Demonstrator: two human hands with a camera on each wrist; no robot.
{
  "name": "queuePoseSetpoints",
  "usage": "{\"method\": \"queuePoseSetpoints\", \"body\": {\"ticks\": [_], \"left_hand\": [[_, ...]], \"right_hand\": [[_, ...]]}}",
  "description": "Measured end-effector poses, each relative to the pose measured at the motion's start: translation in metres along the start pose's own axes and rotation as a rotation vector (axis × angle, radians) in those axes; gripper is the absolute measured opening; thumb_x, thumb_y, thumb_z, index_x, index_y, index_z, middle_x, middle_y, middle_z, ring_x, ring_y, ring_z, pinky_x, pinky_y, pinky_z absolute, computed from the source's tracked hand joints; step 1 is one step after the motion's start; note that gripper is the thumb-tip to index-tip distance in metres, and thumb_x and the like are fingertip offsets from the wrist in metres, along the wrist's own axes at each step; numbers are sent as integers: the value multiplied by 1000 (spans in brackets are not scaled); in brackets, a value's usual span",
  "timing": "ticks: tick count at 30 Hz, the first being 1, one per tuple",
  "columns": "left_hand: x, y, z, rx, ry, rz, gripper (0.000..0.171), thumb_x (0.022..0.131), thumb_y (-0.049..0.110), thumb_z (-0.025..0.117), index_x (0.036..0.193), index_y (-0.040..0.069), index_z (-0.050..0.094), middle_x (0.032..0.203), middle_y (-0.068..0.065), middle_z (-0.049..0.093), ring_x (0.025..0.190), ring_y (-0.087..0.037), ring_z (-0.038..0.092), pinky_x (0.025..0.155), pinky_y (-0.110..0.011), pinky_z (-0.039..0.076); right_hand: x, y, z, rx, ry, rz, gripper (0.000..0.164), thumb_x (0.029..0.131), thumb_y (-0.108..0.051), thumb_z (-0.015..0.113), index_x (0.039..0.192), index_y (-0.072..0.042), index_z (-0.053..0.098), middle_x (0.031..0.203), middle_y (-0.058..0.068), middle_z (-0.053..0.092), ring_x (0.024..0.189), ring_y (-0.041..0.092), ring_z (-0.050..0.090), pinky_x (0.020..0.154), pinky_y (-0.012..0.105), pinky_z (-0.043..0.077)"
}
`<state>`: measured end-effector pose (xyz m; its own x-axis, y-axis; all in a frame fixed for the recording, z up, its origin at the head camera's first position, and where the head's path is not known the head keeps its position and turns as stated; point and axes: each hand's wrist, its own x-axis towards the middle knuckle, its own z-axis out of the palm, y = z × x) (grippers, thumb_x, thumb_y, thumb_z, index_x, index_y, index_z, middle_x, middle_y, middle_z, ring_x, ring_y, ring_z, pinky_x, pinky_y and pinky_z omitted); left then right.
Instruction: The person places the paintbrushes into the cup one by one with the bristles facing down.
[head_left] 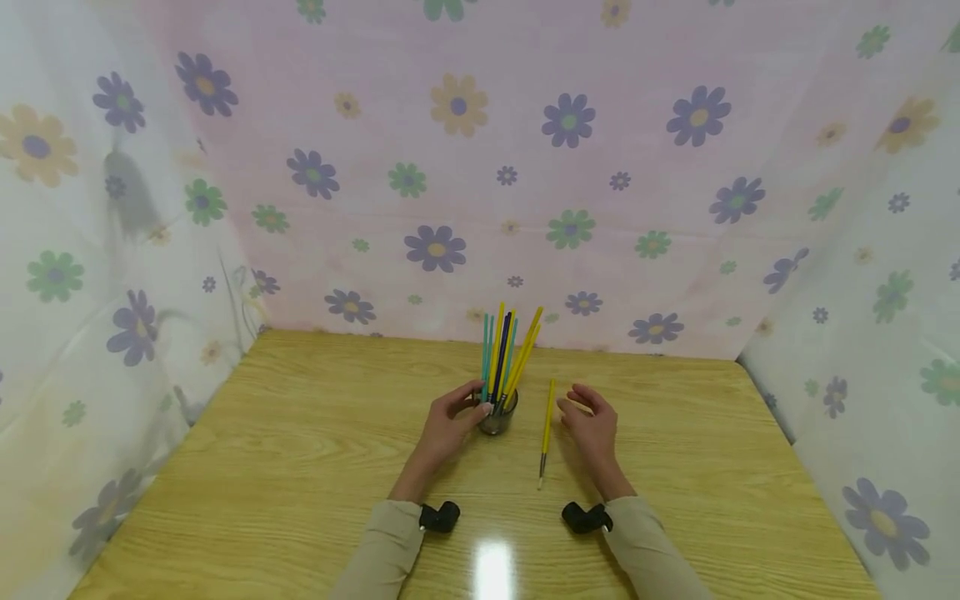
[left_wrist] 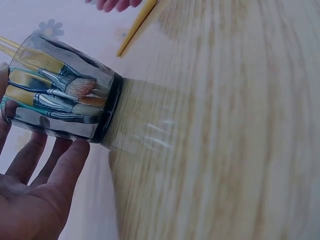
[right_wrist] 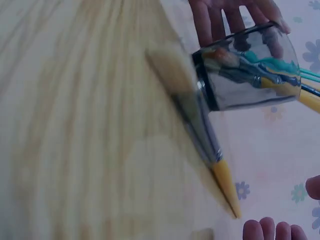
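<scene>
A clear drinking glass (head_left: 492,426) with a dark base stands on the table, holding several paintbrushes (head_left: 498,358) bristles down, their yellow, teal and dark blue handles poking out the top. My left hand (head_left: 446,427) grips the glass from its left side, thumb near the rim and fingers along the wall (left_wrist: 111,107). To the right of the glass lies one loose yellow paintbrush (head_left: 548,421), its pale bristles toward me; the right wrist view shows its wide metal collar (right_wrist: 197,125). Just right of that brush is my right hand (head_left: 597,432), fingers loosely bent with nothing between them.
The wood-grain table (head_left: 300,450) runs back to a flowered cloth (head_left: 510,125) hanging behind it, with more cloth at both sides. A small black wrist camera (head_left: 439,517) sits on each sleeve. Light glares off the table's front (head_left: 493,571).
</scene>
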<state>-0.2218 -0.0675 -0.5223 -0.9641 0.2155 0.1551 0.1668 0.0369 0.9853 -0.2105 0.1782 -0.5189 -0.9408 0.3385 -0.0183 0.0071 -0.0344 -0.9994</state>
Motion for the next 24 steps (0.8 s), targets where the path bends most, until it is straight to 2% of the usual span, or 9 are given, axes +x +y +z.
{"method": "queuePoseSetpoints", "body": {"ticks": [6, 13, 18, 22, 24], "left_hand": [[1, -1, 0, -8, 4, -17, 45, 97, 9, 70, 141, 6, 61, 147, -16, 55, 130, -38, 57, 101, -44, 54], [1, -1, 0, -16, 7, -7, 44, 97, 9, 70, 140, 6, 61, 147, -17, 56, 130, -39, 56, 99, -43, 55], [1, -1, 0, -16, 3, -8, 44, 97, 10, 70, 141, 7, 61, 147, -16, 55, 131, -38, 56, 99, -42, 55], [1, -2, 0, -8, 3, -4, 44, 98, 10, 70, 141, 7, 62, 147, -16, 55, 131, -38, 56, 98, -39, 56], [1, -2, 0, -9, 2, -6, 43, 98, 11, 70, 140, 8, 62, 147, -15, 56, 131, -37, 56, 98, -39, 56]], "right_hand": [[3, -3, -3, -138, 6, 39, 37, 91, -8, 74, 124, 7, 66, 111, 19, 67, 80, 16, 71, 62, 20, 58], [10, -6, -8, -170, -81, 157, 39, 92, -7, 72, 126, 9, 63, 100, 12, 69, 73, 13, 68, 62, 22, 59], [16, -8, -10, -273, -168, 179, 45, 92, -10, 71, 131, 9, 60, 109, 19, 70, 78, 16, 70, 68, 28, 61], [19, -10, -7, -454, -249, 136, 51, 92, -15, 72, 135, 9, 57, 123, 26, 65, 88, 25, 72, 73, 34, 62], [20, -12, -5, -540, -274, 104, 53, 91, -17, 73, 134, 9, 58, 124, 26, 63, 92, 29, 71, 74, 36, 62]]}}
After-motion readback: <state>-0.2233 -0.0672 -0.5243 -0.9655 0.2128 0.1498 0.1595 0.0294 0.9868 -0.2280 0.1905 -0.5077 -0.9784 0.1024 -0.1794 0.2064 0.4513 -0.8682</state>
